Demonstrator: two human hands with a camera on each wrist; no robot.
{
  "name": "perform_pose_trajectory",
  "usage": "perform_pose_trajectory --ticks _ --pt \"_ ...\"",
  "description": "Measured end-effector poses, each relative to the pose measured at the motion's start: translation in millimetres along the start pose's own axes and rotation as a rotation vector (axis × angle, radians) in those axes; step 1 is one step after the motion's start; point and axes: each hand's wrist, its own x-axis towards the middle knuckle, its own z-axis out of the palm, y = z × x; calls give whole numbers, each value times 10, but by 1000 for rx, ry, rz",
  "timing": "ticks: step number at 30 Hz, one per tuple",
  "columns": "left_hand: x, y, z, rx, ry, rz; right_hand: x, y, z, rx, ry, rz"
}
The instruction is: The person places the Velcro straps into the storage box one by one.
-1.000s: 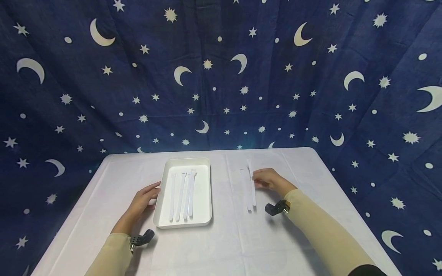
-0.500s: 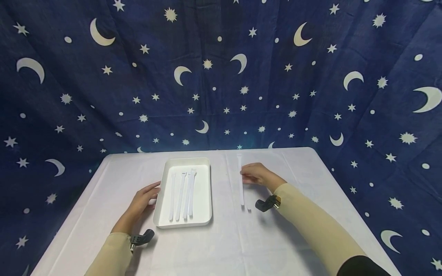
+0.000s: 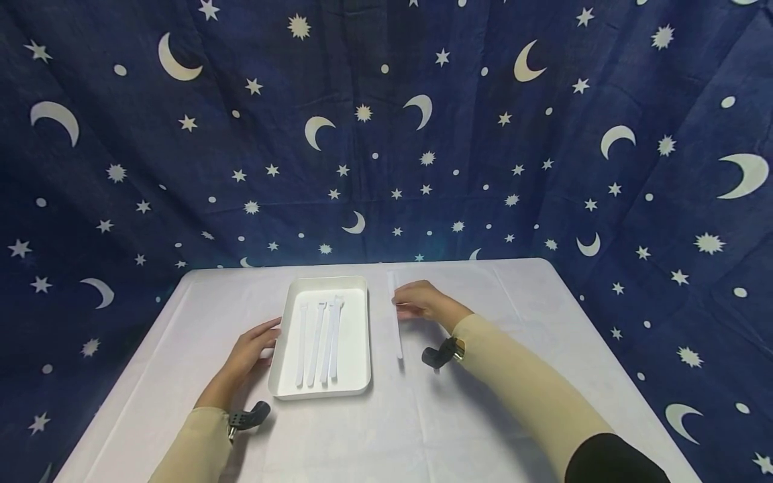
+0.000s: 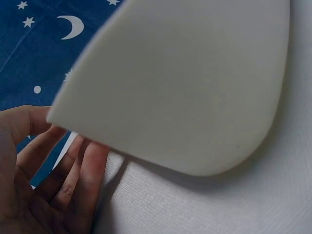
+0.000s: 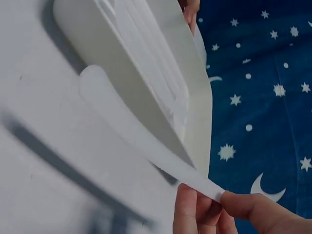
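My right hand (image 3: 425,302) pinches a white cable tie (image 5: 141,136), a flat flexible strap, between thumb and fingers. In the right wrist view the strap bows out over the table, just beside the tray's wall. The white shallow tray (image 3: 360,335) holds several similar white ties (image 3: 316,345), laid lengthwise side by side, some with a wider slotted head at the far end. On the tray's left side, my left hand (image 3: 250,349) rests its loosely bent fingers (image 4: 90,165) against the wall, fingertips right at the rim.
Both stand on a table with a white cloth (image 3: 483,429). Behind it hangs a dark blue curtain (image 3: 386,174) with moons and stars. A black wrist camera (image 3: 439,353) sits under the right wrist, another camera (image 3: 250,416) at the left.
My right hand has carried the cable tie leftward, from beside another tie on the table's right side to near the tray's right wall. The left hand and the tray have stayed in place.
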Motion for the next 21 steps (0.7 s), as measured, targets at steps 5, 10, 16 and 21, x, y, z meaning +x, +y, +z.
perform_pose_trajectory --ticks 5,10,16,21 --pt "-8 13 -2 13 -2 -9 -12 -22 152 -1 -25 -17" --pt "-17 20 -5 7 -8 -12 -5 -50 335 -13 -29 -28" --pt "-14 17 2 14 -7 -4 -37 -76 545 -39 -48 -34" --pt "-11 16 1 11 -9 -9 -5 -53 688 -75 -54 -56"
